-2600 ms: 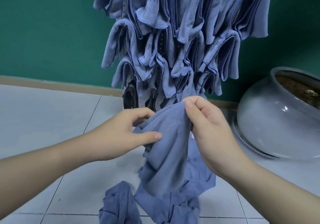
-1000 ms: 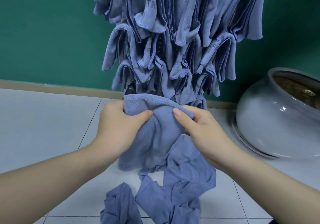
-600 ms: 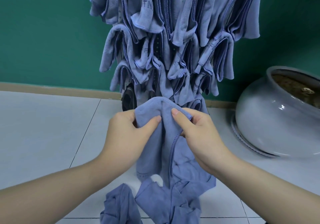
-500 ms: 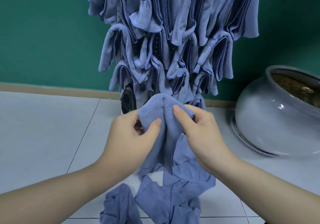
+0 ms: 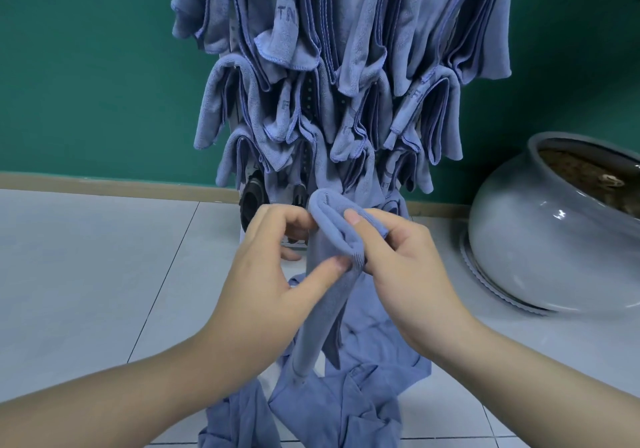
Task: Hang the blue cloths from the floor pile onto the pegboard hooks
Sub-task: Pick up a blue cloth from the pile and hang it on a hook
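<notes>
Blue cloth (image 5: pixel 334 236) folded, pinched between left hand (image 5: pixel 273 274) and right hand (image 5: pixel 405 267) grip, above floor pile (image 5: pixel 346 409).

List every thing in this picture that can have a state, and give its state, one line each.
held cloth: folded over at top, gripped by both hands
left hand: pinching the cloth
right hand: pinching the fold
floor pile: crumpled on tiles
hung cloths: draped on rack
grey pot: tilted, lidless

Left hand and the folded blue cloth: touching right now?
Touching. In the head view the left hand has its thumb tip pressed on the folded blue cloth, beside the right hand pinching the fold.
</notes>
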Available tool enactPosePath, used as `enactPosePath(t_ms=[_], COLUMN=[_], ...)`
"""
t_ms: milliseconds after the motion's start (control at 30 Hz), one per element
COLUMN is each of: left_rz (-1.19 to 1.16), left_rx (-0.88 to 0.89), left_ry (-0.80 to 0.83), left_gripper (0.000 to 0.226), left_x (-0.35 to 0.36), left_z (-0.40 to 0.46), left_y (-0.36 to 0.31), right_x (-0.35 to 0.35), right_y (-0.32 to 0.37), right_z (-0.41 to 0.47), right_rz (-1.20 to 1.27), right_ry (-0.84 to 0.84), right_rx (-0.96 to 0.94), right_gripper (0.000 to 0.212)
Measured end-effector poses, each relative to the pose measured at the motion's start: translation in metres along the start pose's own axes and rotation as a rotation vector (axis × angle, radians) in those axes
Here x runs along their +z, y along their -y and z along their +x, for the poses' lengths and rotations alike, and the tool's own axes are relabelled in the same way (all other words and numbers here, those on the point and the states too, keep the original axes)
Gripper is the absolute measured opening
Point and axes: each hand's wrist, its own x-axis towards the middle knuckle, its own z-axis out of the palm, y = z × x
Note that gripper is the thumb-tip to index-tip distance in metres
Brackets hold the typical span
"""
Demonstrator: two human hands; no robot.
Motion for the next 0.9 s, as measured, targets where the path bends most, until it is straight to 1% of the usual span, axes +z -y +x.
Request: enactPosePath(t_ms=[67, 133, 167, 233, 300, 333, 433, 500, 567, 667, 700, 767, 833, 900], left_rz=[-0.038, -0.096, -0.109, -0.136, -0.2, -0.233, -0.335, -0.376, -0.363, -0.305, -0.278, -0.23, -0.146, -0.063], left_rx=[-0.07, -0.121, -0.139, -0.184, -0.236, -0.261, -0.308, -0.339, -0.363, -0.382, -0.382, -0.375, -0.36, -0.353], left_ry=[-0.025, -0.037, -0.039, -0.037, 0.002, 0.044, 0.224, 0.311, 0.333, 0.326, 0.317, 0.297, 0.289, 0.293], left_gripper=[0.039, 0.049, 0.051, 0.053, 0.057, 0.058, 0.039, 0.033, 0.032, 0.018, 0.017, 0.028, 0.034, 0.026], left_x=[-0.001, -0.003, -0.004, -0.005, -0.005, -0.006, -0.009, -0.011, -0.011, -0.011, -0.012, -0.016, -0.02, -0.022], left_z=[0.0, 0.002, 0.002, 0.004, 0.006, 0.007, 0.011, 0.012, 0.012, 0.013, 0.015, 0.019, 0.022, 0.023], left_y=[0.001, 0.002, 0.003, 0.005, 0.005, 0.004, 0.0, 0.0, 0.002, 0.004, 0.004, 0.002, -0.001, 0.001], right_x=[0.0, 0.001, 0.001, 0.001, 0.001, 0.001, 0.001, 0.0, -0.002, -0.006, -0.007, -0.01, -0.013, -0.016], right_y=[0.005, 0.01, 0.01, 0.007, 0.005, 0.005, 0.006, 0.008, 0.013, 0.02, 0.021, 0.025, 0.031, 0.039], right_z=[-0.004, -0.006, -0.007, -0.006, -0.004, -0.004, -0.003, -0.002, 0.001, 0.006, 0.007, 0.008, 0.009, 0.009], right_rz=[0.039, 0.041, 0.031, 0.019, 0.019, 0.018, 0.043, 0.073, 0.115, 0.226, 0.258, 0.304, 0.339, 0.38], right_ry=[0.077, 0.212, 0.241, 0.233, 0.181, 0.168, 0.158, 0.144, 0.142, 0.133, 0.122, 0.109, 0.094, 0.069], right_rx=[-0.021, -0.039, -0.034, -0.029, -0.033, -0.033, -0.058, -0.079, -0.095, -0.082, -0.067, -0.039, -0.031, -0.028], right_gripper=[0.033, 0.022, 0.019, 0.016, 0.006, 0.007, 0.008, 0.013, 0.016, 0.016, 0.018, 0.021, 0.019, 0.02])
